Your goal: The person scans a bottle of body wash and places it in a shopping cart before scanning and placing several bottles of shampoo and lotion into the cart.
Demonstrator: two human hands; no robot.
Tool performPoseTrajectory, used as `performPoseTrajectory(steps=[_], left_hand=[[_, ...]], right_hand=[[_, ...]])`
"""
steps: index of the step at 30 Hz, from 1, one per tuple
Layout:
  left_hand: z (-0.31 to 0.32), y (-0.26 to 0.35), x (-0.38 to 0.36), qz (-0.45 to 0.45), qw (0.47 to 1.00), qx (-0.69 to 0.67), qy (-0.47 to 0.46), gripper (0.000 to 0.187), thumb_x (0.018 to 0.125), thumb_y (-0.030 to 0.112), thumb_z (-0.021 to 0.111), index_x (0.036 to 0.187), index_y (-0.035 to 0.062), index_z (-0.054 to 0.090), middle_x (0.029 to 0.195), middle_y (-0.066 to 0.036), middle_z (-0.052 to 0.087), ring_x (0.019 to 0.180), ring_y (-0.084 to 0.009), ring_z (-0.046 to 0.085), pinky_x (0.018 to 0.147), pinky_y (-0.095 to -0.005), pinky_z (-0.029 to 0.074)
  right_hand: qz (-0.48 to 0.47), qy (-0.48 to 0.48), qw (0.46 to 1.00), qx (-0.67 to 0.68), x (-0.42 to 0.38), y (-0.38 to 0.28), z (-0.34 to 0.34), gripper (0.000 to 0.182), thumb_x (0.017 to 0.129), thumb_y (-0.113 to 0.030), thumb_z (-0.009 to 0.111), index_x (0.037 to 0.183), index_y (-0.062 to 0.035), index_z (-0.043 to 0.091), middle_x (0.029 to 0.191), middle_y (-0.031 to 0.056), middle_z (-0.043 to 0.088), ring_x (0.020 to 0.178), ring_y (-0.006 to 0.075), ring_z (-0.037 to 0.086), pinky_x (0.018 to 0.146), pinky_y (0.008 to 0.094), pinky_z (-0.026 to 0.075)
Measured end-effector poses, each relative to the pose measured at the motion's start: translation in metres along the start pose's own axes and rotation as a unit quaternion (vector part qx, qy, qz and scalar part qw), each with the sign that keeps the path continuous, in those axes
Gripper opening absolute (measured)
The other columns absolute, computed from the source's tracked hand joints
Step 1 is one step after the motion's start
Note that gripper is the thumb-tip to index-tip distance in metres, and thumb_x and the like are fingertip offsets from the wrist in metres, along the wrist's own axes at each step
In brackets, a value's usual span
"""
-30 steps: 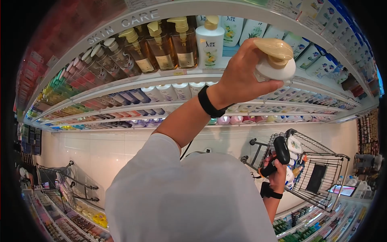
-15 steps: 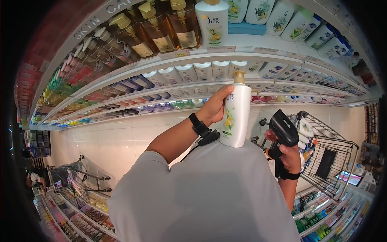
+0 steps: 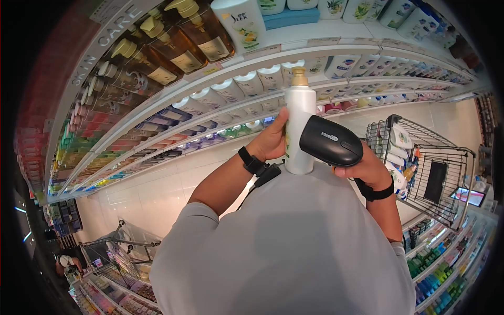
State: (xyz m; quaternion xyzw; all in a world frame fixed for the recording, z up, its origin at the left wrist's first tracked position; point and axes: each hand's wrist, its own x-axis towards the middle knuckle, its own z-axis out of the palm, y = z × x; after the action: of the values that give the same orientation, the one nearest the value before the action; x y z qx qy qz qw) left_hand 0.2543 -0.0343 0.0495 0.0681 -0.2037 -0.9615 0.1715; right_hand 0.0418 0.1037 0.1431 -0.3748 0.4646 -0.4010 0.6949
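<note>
So the white pump bottle (image 3: 297,113) was upright in front of the person's chest, its gold pump head (image 3: 298,76) on top and its base right at the edge of the grey shirt (image 3: 315,231) from that angle. No idea if it was actually resting on the shirt. The left hand (image 3: 270,139) was wrapped round the bottle's side, thumb showing and most fingers hidden behind it. The right hand (image 3: 370,170) was curled round a black handheld scanner (image 3: 332,143), whose nose overlapped the bottle in view. Couldn't tell if they touched.

Biggest worry imo: a drop. Only one hand had the bottle, and smooth plastic like that could've slid if the thumb eased off, with hard floor tiles (image 3: 136,202) below. A bump from the scanner could've twisted it too, if they were as close as they looked.

Second one: a bad read. The side facing up looked plain white, with a bit of green print at the left edge, and I couldn't see any barcode. If it was turned away or under those fingers, the scanner would've got nothing.

Also, the left wrist had a black strap (image 3: 251,161) with a small box (image 3: 268,175) beside the bottle's base, so a quick turn could've knocked it. The shopping cart (image 3: 436,182) stood off past the right hand, so it wouldn't have caught a slip.
</note>
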Motion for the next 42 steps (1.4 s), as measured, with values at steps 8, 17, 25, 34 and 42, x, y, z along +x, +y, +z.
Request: performPoseTrajectory(steps=[8, 17, 25, 34, 42], left_hand=[[0.003, -0.008, -0.007, 0.009, 0.986, 0.154, 0.070, 0.084, 0.092, 0.070, 0.048, 0.146, 0.0068, 0.037, 0.134, -0.014, 0.057, 0.125, -0.0261, 0.057, 0.107, -0.0443, 0.047], [0.008, 0.004, 0.004, 0.051, 0.992, -0.094, 0.070, 0.090, 0.092, 0.072, 0.036, 0.147, 0.0012, 0.035, 0.126, -0.025, 0.056, 0.102, -0.0339, 0.067, 0.086, -0.0451, 0.059], [0.000, -0.007, 0.014, -0.022, 0.997, -0.063, 0.031, 0.098, 0.088, 0.082, 0.033, 0.145, 0.0028, 0.037, 0.124, -0.022, 0.058, 0.099, -0.0329, 0.067, 0.080, -0.0442, 0.060], [-0.005, -0.019, 0.029, -0.045, 0.998, -0.027, 0.014, 0.084, 0.092, 0.072, 0.039, 0.146, 0.0064, 0.040, 0.130, -0.020, 0.058, 0.113, -0.0320, 0.063, 0.094, -0.0463, 0.055], [-0.006, -0.022, 0.052, -0.066, 0.995, -0.035, 0.061, 0.074, 0.096, 0.060, 0.038, 0.142, 0.0021, 0.044, 0.123, -0.023, 0.060, 0.105, -0.0347, 0.067, 0.087, -0.0454, 0.059]], right_hand=[[-0.067, -0.061, 0.994, -0.058, 0.007, 0.000, 0.007, 0.074, 0.076, -0.003, 0.076, 0.143, -0.0017, 0.046, 0.127, 0.0047, 0.060, 0.112, 0.0125, 0.053, 0.099, 0.0291, 0.042], [-0.035, -0.007, 0.998, -0.059, -0.017, 0.009, -0.009, 0.063, 0.079, -0.008, 0.077, 0.137, -0.0011, 0.053, 0.121, 0.0019, 0.063, 0.107, 0.0104, 0.053, 0.096, 0.0271, 0.042], [-0.062, 0.051, 0.991, -0.111, -0.043, 0.019, -0.014, 0.053, 0.082, -0.013, 0.073, 0.131, -0.0028, 0.057, 0.114, 0.0037, 0.066, 0.103, 0.0114, 0.056, 0.095, 0.0286, 0.044], [-0.018, 0.090, 0.982, -0.163, -0.056, 0.023, -0.005, 0.053, 0.079, -0.020, 0.076, 0.128, -0.0051, 0.059, 0.107, 0.0071, 0.070, 0.096, 0.0159, 0.062, 0.090, 0.0307, 0.049], [-0.048, 0.147, 0.979, -0.136, -0.062, 0.035, -0.005, 0.054, 0.077, -0.016, 0.076, 0.126, -0.0029, 0.060, 0.107, 0.0084, 0.070, 0.095, 0.0155, 0.062, 0.088, 0.0301, 0.048]])
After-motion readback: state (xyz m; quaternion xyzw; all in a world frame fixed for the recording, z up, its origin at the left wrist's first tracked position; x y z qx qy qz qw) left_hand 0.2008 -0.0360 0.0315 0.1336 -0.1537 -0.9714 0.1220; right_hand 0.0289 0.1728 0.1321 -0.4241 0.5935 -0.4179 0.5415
